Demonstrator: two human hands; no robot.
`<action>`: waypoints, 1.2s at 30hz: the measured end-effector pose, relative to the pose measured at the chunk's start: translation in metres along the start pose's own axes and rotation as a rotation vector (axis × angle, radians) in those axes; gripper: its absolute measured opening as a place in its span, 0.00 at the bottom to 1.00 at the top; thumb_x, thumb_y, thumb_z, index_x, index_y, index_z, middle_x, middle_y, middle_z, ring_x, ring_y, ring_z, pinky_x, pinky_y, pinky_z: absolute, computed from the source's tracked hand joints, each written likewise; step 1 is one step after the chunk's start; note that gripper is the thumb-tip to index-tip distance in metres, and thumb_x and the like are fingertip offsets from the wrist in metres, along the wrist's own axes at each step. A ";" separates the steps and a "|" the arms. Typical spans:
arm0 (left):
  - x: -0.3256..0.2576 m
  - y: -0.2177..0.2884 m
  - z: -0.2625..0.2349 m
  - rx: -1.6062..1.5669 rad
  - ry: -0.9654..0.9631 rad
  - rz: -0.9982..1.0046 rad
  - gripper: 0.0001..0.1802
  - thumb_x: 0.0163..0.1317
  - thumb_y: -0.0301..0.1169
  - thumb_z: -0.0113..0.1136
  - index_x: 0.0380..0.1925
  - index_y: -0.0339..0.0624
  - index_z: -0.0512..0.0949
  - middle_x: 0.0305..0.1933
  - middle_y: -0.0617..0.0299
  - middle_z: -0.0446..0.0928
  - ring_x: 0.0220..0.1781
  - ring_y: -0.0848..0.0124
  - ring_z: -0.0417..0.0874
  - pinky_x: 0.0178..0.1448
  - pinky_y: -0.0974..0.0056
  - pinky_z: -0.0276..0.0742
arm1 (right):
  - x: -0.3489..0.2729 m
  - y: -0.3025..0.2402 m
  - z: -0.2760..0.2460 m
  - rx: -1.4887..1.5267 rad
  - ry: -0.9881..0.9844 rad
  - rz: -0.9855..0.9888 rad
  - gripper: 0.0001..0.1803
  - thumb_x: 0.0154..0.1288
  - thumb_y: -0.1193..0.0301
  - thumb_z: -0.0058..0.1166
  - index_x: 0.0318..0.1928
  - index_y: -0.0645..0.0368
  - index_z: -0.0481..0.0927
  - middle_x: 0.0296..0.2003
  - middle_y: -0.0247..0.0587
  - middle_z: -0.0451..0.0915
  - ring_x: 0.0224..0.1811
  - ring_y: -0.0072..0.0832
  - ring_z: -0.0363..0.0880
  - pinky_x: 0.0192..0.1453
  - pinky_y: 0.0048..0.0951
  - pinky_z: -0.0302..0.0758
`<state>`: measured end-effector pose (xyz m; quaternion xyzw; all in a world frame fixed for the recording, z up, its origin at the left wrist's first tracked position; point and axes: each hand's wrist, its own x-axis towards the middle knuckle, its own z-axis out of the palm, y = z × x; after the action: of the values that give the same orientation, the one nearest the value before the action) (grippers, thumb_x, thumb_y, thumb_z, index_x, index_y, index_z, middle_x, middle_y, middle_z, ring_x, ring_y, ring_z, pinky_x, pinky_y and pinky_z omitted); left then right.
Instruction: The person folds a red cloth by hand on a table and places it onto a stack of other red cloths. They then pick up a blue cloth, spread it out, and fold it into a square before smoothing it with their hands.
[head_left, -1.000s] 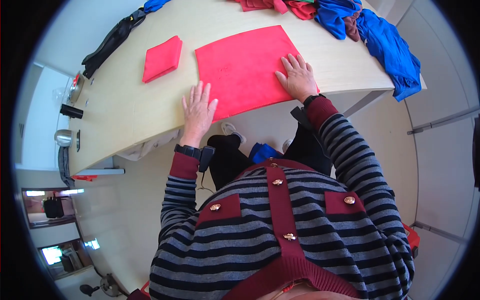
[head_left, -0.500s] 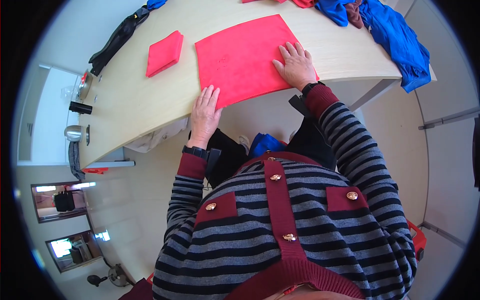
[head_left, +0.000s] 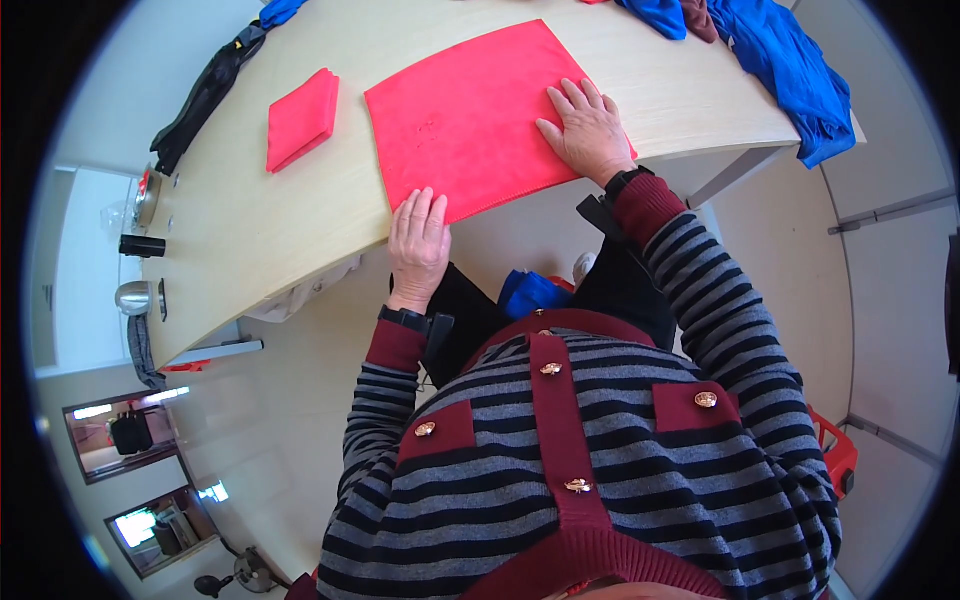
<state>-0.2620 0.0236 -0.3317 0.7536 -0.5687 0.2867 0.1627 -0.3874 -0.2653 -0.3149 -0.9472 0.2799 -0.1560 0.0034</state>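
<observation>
A red cloth (head_left: pixel 470 110) lies spread flat on the pale wooden table, its near edge reaching the table's front edge. My left hand (head_left: pixel 418 245) rests at the cloth's near left corner, fingers stretched over the edge; its thumb is hidden. On the right part of the cloth my right hand (head_left: pixel 588 135) lies flat with fingers spread. Left of this cloth, apart from it, sits a folded red cloth (head_left: pixel 302 120). Neither hand grips anything that I can see.
Blue fabric (head_left: pixel 785 75) hangs over the table's right end beside a brown piece (head_left: pixel 700 20). A dark garment (head_left: pixel 207 95) lies along the far left edge. A black cylinder (head_left: pixel 142 246) and a silver rounded object (head_left: pixel 133 298) stand left. A red crate (head_left: pixel 838 455) is behind right.
My left hand has slid slightly right along the cloth's near edge. My right hand stays flat in nearly the same spot. The whole view has shifted a little.
</observation>
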 end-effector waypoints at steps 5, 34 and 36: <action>-0.005 -0.011 -0.003 -0.072 0.066 -0.023 0.22 0.54 0.19 0.64 0.51 0.38 0.80 0.55 0.53 0.81 0.59 0.55 0.82 0.65 0.53 0.78 | 0.003 -0.002 -0.003 0.010 0.023 -0.028 0.34 0.77 0.46 0.41 0.72 0.54 0.68 0.73 0.46 0.65 0.79 0.44 0.56 0.79 0.47 0.55; 0.010 -0.023 -0.044 -0.265 0.184 -0.358 0.18 0.51 0.13 0.57 0.43 0.39 0.80 0.45 0.53 0.82 0.48 0.52 0.84 0.52 0.55 0.81 | -0.061 -0.042 -0.047 0.329 0.048 -0.482 0.34 0.63 0.62 0.64 0.68 0.56 0.72 0.67 0.47 0.73 0.73 0.46 0.66 0.77 0.50 0.59; 0.015 -0.021 -0.049 -0.280 0.187 -0.360 0.18 0.51 0.13 0.56 0.43 0.38 0.79 0.45 0.52 0.82 0.48 0.52 0.84 0.53 0.55 0.81 | -0.059 -0.031 -0.042 0.337 0.038 -0.453 0.33 0.61 0.65 0.64 0.67 0.56 0.73 0.66 0.46 0.74 0.72 0.45 0.67 0.77 0.50 0.59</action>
<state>-0.2511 0.0466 -0.2829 0.7830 -0.4421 0.2399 0.3659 -0.4306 -0.2046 -0.2891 -0.9686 0.0312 -0.2150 0.1206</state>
